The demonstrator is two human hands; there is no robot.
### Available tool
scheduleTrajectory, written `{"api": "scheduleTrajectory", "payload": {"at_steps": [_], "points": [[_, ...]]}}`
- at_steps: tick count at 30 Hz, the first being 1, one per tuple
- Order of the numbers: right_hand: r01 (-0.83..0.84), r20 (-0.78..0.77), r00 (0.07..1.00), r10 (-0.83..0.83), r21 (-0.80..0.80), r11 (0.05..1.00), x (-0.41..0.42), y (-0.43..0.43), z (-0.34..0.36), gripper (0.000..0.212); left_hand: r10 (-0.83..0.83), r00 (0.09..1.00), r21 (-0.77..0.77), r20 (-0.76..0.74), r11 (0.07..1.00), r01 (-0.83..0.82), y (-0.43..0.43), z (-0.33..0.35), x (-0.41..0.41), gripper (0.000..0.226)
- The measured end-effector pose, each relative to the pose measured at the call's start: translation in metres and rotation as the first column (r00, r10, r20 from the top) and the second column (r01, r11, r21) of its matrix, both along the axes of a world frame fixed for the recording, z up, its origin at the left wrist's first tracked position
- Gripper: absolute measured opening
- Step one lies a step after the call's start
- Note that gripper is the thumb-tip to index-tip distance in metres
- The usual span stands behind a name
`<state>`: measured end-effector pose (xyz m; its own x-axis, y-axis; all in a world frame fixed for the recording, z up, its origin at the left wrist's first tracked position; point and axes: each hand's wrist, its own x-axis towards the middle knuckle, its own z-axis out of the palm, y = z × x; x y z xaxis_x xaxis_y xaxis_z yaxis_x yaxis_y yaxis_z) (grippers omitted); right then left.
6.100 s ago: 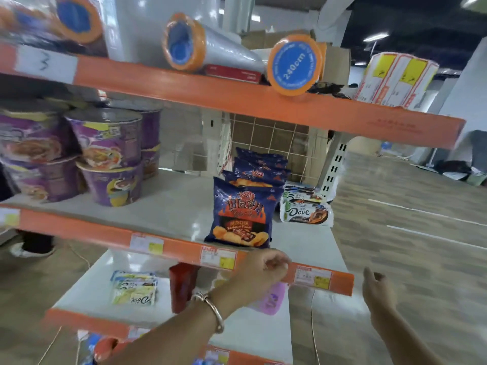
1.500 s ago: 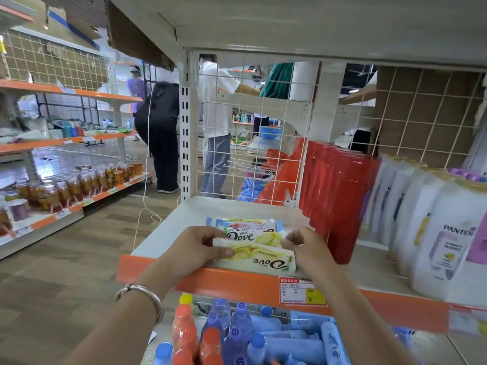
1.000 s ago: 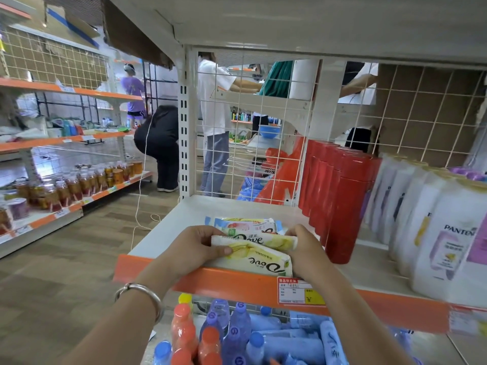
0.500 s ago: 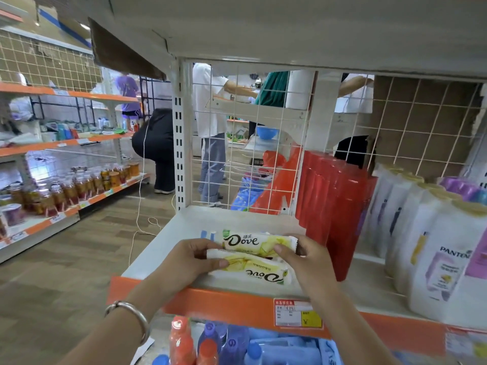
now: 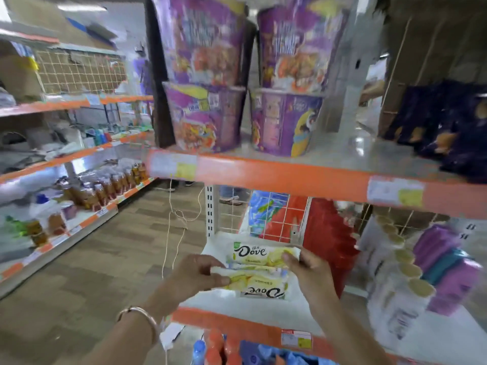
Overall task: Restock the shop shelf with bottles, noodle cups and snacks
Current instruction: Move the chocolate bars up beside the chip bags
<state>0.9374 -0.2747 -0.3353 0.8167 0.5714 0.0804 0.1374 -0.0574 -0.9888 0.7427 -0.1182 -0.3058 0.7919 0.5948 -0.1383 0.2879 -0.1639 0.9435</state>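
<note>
Across the aisle on the far left, I see another rack with rows of small jars. Next comes the wood floor, then a thin cord hanging by the left edge of my shelf.

My left hand has a bracelet on the wrist. Its grip pinches the left end of the near Dove packet between thumb and fingers. The far Dove packet lies just behind it. Both are close to the left front corner of the shelf. The picture is blurry, so I cannot tell if they rest on the shelf or hang just over it.

Above them, on the upper shelf, purple noodle cups stand two high.

My right hand has a narrow grip on the right end of the far packet, and it seems to touch the near one too.

I think these packets are light and thin. The wrapper looks smooth, so it may slip. The bar inside could snap if I bend it or squeeze it hard. Holding both ends softly and keeping them flat seems best.

Just right of my hand stand red bottles, then white bottles, then purple bottles. Dark snack bags sit at the right end of the upper shelf.
</note>
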Motion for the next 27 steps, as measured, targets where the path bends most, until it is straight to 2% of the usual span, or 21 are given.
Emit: {"api": "scheduleTrajectory", "payload": {"at_steps": [1, 4, 8, 11, 15, 17, 21, 24, 27], "points": [[-0.008, -0.011, 1.000, 0.008, -0.007, 1.000, -0.007, -0.007, 0.016, 0.037, 0.000, 1.000, 0.017, -0.017, 1.000, 0.001, -0.005, 0.015, -0.008, 0.028], [-0.030, -0.014, 0.999, 0.030, -0.013, 0.999, -0.029, -0.032, 0.060, 0.041, -0.043, 0.997, 0.033, -0.061, 0.998, 0.045, -0.027, 0.061, -0.028, 0.015], [-0.022, -0.045, 0.999, 0.020, -0.044, 0.999, -0.050, -0.079, 0.112, 0.046, -0.105, 0.992, 0.084, -0.073, 0.990, 0.111, -0.061, 0.125, -0.044, 0.015], [0.062, -0.027, 0.998, -0.064, -0.067, 0.996, -0.061, -0.121, 0.152, 0.032, -0.178, 0.984, 0.110, -0.031, 0.977, 0.180, -0.089, 0.170, -0.047, 0.013], [0.266, -0.060, 0.962, -0.265, 0.018, 0.964, -0.067, -0.179, 0.210, 0.037, -0.197, 0.980, 0.106, 0.028, 0.975, 0.193, -0.132, 0.220, -0.046, 0.018], [0.298, -0.032, 0.954, -0.298, 0.005, 0.954, -0.064, -0.207, 0.228, 0.036, -0.201, 0.977, 0.084, 0.067, 0.977, 0.195, -0.150, 0.237, -0.040, 0.030], [0.355, 0.000, 0.935, -0.356, -0.024, 0.934, -0.055, -0.264, 0.262, 0.034, -0.272, 0.959, 0.111, 0.081, 0.959, 0.262, -0.189, 0.262, -0.013, 0.016], [0.427, 0.009, 0.904, -0.427, 0.033, 0.904, -0.036, -0.300, 0.279, 0.027, -0.299, 0.948, 0.130, 0.113, 0.950, 0.284, -0.223, 0.274, 0.017, 0.013], [0.448, 0.002, 0.894, -0.449, 0.066, 0.892, -0.010, -0.332, 0.286, 0.039, -0.296, 0.944, 0.120, 0.147, 0.953, 0.280, -0.259, 0.281, 0.053, 0.013]]}}
